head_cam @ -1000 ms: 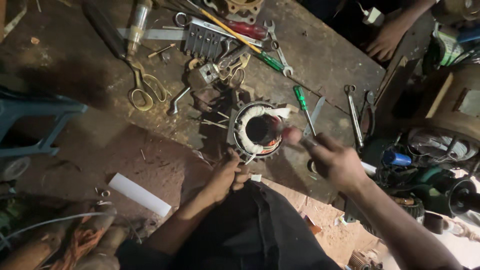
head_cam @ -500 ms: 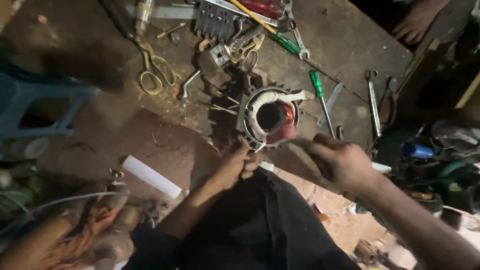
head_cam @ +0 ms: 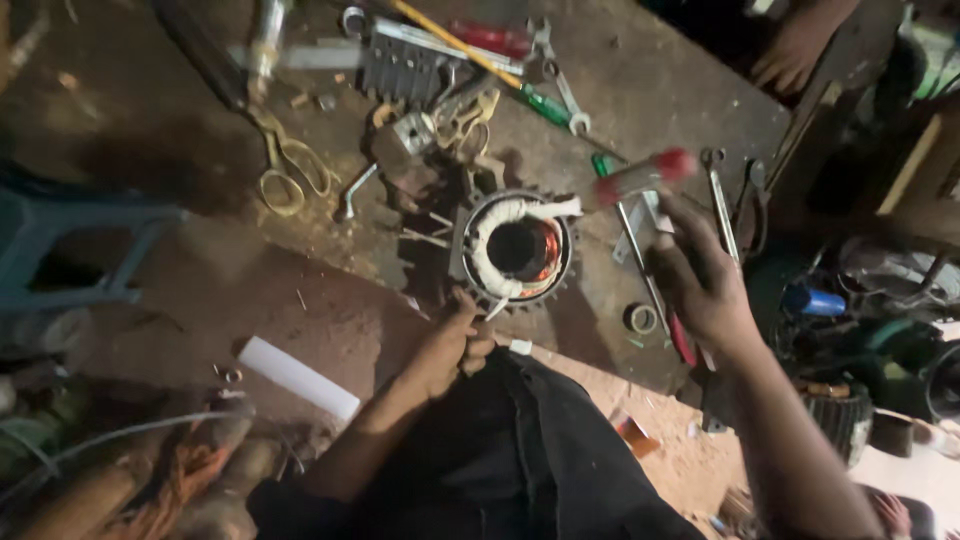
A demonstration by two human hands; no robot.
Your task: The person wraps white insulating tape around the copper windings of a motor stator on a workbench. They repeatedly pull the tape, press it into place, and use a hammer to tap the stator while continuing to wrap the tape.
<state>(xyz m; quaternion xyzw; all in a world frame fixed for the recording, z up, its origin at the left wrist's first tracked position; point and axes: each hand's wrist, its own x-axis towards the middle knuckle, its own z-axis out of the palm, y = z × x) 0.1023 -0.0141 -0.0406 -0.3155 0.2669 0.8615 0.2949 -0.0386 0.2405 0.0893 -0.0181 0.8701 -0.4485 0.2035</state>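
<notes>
The left hand (head_cam: pixel 450 345) is curled narrow at the near rim of the stator (head_cam: pixel 517 252), fingertips pinching or pressing something small at its lower edge; what sits between the fingers is too small to tell. The right hand (head_cam: pixel 700 285) is closed around the handle of a tool (head_cam: pixel 640 178) with a clear and red grip. The tool is blurred and raised above the desk (head_cam: pixel 330 290), its far end pointing toward the upper right side of the stator, near the white wrapping on the winding. Whether the tool touches the stator cannot be told.

The stator lies flat on the desk between the two hands, its bore facing up, with copper wire showing inside on the right and white tape around the top and left. It sits just beyond the left hand and to the left of the right hand.

Behind the stator lie yellow scissors (head_cam: pixel 285 170), a finned metal block (head_cam: pixel 405 65), a green screwdriver (head_cam: pixel 545 105) and spanners (head_cam: pixel 722 205). A roll of tape (head_cam: pixel 640 318) rests near the right hand. A white strip (head_cam: pixel 297 377) lies on the ground to the left of the left arm. Another person's hand (head_cam: pixel 795 50) rests at the far edge of the desk, well apart.
</notes>
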